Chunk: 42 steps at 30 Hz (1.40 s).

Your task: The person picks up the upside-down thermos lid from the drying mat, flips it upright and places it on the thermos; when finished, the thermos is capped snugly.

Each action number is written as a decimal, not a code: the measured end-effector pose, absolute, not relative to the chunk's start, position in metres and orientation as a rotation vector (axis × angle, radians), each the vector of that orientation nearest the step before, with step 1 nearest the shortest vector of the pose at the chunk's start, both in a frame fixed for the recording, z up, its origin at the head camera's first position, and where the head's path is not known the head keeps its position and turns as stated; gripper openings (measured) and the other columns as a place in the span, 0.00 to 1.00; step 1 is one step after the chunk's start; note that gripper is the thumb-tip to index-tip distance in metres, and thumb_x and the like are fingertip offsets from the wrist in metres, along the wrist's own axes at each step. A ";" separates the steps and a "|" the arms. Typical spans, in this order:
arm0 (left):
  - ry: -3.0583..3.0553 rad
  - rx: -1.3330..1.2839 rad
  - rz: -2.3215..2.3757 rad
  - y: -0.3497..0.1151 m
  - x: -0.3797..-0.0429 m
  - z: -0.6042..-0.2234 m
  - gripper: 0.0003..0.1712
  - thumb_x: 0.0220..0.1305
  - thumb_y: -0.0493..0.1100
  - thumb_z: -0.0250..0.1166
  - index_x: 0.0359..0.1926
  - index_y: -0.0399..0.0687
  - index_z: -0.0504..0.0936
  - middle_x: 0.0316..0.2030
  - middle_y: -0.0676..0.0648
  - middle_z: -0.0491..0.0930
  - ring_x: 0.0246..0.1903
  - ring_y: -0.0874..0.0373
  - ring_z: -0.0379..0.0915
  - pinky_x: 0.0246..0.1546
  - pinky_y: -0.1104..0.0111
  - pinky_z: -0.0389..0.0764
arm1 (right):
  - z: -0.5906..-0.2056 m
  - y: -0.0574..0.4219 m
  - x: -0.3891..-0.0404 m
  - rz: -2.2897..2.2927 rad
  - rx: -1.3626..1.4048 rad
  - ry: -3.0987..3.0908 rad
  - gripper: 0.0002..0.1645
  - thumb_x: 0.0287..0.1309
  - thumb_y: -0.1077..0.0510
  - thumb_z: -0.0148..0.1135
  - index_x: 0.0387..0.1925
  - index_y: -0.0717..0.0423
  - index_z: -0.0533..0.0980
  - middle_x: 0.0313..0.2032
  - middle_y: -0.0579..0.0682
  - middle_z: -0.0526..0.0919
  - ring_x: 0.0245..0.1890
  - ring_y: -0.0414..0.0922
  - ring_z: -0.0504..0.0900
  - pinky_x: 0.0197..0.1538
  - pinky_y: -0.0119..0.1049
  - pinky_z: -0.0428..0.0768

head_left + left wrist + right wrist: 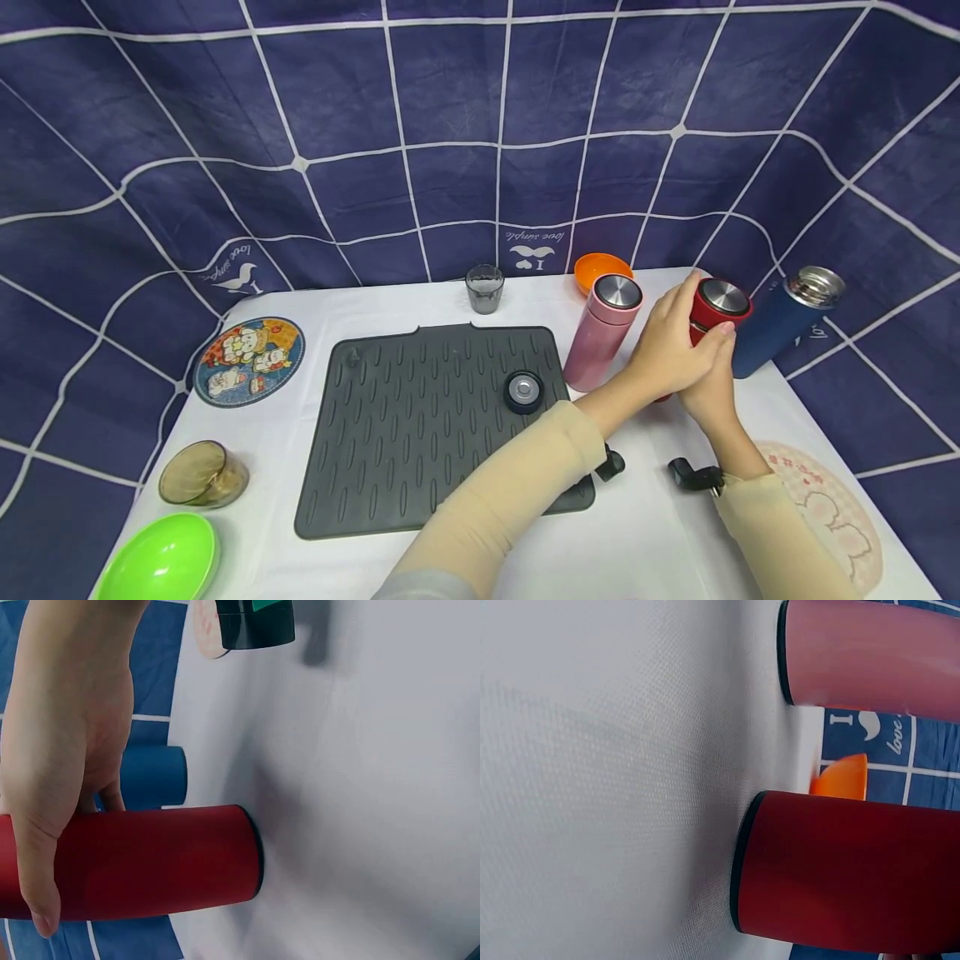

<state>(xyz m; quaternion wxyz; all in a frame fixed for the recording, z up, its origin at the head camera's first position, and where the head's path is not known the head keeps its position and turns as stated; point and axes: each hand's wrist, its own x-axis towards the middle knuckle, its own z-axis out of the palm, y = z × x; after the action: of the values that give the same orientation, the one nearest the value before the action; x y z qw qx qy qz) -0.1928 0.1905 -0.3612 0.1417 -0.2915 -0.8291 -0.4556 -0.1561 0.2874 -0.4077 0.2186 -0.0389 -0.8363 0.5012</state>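
A red thermos (722, 302) with a steel-topped lid stands upright between both hands at the right of the table. My left hand (670, 337) grips its upper part, near the lid. Below that, my right hand (708, 392) holds the body; in the left wrist view, the thumb of the right hand (67, 750) lies across the red side. Whether its base touches the cloth I cannot tell. Just left of it stands a pink thermos (602, 333) with its lid on. To the right is a blue thermos (780, 329), its steel mouth uncovered.
A dark round cap (523, 392) lies on the grey drying mat (420, 433). Behind are a small glass (484, 289) and an orange bowl (592, 267). At left are a printed round mat (250, 362), an amber glass (202, 475) and a green bowl (161, 558). A pink mat (832, 508) lies front right.
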 end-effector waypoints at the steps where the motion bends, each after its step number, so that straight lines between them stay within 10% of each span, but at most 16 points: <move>1: -2.396 -0.850 -1.315 0.190 -0.193 -0.362 0.40 0.64 0.54 0.57 0.71 0.49 0.51 0.65 0.52 0.65 0.63 0.62 0.63 0.64 0.75 0.62 | -0.403 0.284 -0.153 1.403 -0.103 -2.307 0.44 0.55 0.60 0.63 0.67 0.52 0.48 0.62 0.57 0.64 0.59 0.37 0.66 0.56 0.20 0.64; 8: -2.403 -0.756 -1.390 0.194 -0.194 -0.361 0.43 0.53 0.62 0.66 0.64 0.52 0.58 0.57 0.57 0.69 0.55 0.68 0.64 0.55 0.81 0.65 | -0.399 0.280 -0.151 1.362 -0.061 -2.294 0.36 0.54 0.65 0.62 0.62 0.62 0.57 0.51 0.54 0.71 0.47 0.24 0.67 0.51 0.18 0.64; 19: -2.483 -0.905 -1.262 0.189 -0.200 -0.362 0.41 0.64 0.59 0.57 0.70 0.50 0.53 0.63 0.55 0.66 0.58 0.62 0.62 0.60 0.77 0.62 | -0.401 0.282 -0.153 1.443 -0.069 -2.287 0.45 0.53 0.64 0.63 0.66 0.51 0.49 0.62 0.59 0.65 0.58 0.32 0.65 0.57 0.18 0.63; 35: -2.351 -0.785 -1.463 0.189 -0.199 -0.365 0.41 0.53 0.60 0.68 0.64 0.58 0.60 0.54 0.59 0.73 0.52 0.70 0.67 0.53 0.83 0.65 | -0.402 0.282 -0.153 1.466 -0.080 -2.298 0.44 0.53 0.65 0.62 0.66 0.51 0.48 0.61 0.59 0.66 0.58 0.31 0.66 0.56 0.16 0.63; 42: -2.401 -0.616 -1.380 0.194 -0.193 -0.356 0.46 0.45 0.66 0.71 0.65 0.63 0.64 0.54 0.60 0.70 0.52 0.72 0.69 0.50 0.84 0.68 | -0.420 0.291 -0.162 1.454 -0.043 -2.271 0.43 0.54 0.63 0.63 0.66 0.46 0.50 0.54 0.45 0.71 0.52 0.28 0.69 0.53 0.18 0.65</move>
<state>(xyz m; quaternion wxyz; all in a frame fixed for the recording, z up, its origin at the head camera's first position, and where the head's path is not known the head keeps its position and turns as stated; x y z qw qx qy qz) -0.1929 0.1940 -0.3555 0.1518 -0.2148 -0.8365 -0.4807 -0.1617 0.2908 -0.4197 0.2205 -0.0156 -0.8214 0.5257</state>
